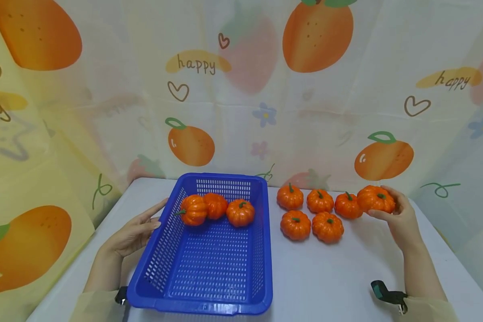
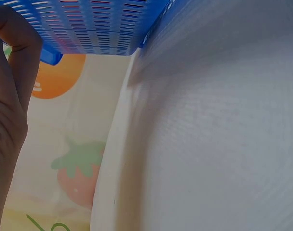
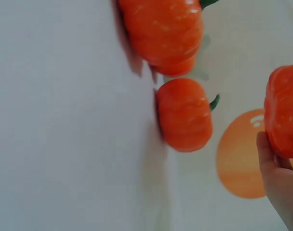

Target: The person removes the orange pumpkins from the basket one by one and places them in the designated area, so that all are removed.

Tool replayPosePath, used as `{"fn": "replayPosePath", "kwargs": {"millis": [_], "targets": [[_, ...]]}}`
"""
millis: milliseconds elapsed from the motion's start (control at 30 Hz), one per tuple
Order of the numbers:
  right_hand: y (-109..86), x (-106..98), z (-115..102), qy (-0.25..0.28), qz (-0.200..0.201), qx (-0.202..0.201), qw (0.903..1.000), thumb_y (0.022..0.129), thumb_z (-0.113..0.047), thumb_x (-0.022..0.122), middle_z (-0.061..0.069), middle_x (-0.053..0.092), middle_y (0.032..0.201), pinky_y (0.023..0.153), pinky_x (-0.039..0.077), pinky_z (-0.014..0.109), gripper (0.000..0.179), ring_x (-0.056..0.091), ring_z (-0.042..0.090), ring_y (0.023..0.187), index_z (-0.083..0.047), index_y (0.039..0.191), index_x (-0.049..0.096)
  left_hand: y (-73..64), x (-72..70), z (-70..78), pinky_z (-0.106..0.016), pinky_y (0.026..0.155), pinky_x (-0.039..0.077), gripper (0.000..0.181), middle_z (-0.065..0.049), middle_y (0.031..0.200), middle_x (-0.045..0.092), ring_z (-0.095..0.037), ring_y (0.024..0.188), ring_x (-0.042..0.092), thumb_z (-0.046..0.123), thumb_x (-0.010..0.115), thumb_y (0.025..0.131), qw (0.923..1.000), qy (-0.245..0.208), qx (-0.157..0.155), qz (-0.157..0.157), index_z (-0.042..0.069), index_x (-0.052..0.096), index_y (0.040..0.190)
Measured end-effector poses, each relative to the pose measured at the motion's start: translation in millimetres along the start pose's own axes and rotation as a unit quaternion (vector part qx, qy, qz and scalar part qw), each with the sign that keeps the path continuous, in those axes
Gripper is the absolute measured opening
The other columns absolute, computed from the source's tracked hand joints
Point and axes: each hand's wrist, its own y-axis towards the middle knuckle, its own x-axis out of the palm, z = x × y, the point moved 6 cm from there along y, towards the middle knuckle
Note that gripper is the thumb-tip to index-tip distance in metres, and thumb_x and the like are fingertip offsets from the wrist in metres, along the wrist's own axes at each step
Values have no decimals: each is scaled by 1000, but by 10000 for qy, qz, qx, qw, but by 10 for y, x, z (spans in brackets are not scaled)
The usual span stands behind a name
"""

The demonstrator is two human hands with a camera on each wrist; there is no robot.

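The left hand, fingers straight, touches the blue perforated plastic basket with three ribbed orange pumpkins inside; the right hand holds another pumpkin, five others remaining leftward.

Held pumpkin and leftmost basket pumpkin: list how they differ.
The held pumpkin is in the right hand, above the table; the leftmost pumpkin lies in the basket. The held pumpkin's stem is seen nearly end-on; the leftmost pumpkin's stem points left. Both are orange and ribbed, with green stems.
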Motion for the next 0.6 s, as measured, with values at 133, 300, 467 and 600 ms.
{"fn": "replayPosePath", "kwargs": {"millis": [133,300,467,600], "targets": [[-25,-29,156,461,-231,93,9986,89,2,66,-20,47,125,85,48,1,61,46,-2,110,-21,140,43,5,-3,0,-32,85,60,66,-8,125,69,-15,95,73,-5,20,104,10000,-23,18,-68,20,-4,160],[-53,-73,364,23,-433,362,9984,89,-1,67,-23,44,124,85,45,-1,60,43,-4,110,-26,137,41,13,23,12,-33,87,60,66,-9,129,67,-16,98,73,-6,19,104,9998,-22,68,-210,19,-6,160],[-97,-103,528,-168,-661,494,9964,87,0,67,-26,43,123,84,43,-1,63,42,-7,110,-27,139,42,9,22,13,-32,86,60,66,-8,131,67,-16,99,73,-4,21,104,9999,6,40,-114,18,-5,160],[-134,-105,596,369,-973,342,9940,84,11,63,-22,48,125,88,43,0,64,45,-7,110,-23,136,48,8,12,10,-33,86,60,65,-9,131,66,-18,99,73,-5,20,104,10000,-13,34,-91,18,-4,160]]}}
